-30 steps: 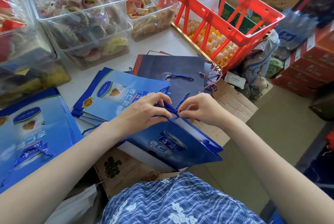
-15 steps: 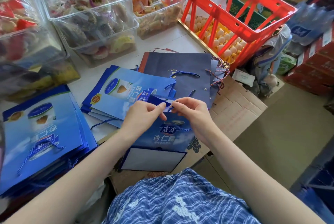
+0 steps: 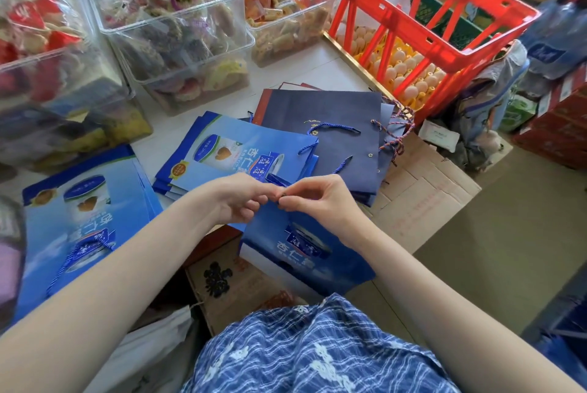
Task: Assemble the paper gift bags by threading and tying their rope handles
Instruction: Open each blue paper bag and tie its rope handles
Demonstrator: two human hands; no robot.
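A blue paper gift bag with white lettering lies flat in front of me, its top edge under my fingers. My left hand and my right hand meet fingertip to fingertip at that top edge, both pinching there; the blue rope end between them is mostly hidden. A short piece of blue rope shows just beyond my right hand. A pile of light-blue bags lies behind my hands, and another pile of blue bags with a rope handle lies at the left.
Dark navy bags with rope handles lie at the back, red-and-blue cords beside them. Clear tubs of wrapped snacks stand behind. A red crate over trays of eggs is at right. Flattened cardboard lies under the bags.
The bag stood open a second ago; it now lies flat. Both hands came closer together at its top edge, fingertips touching.
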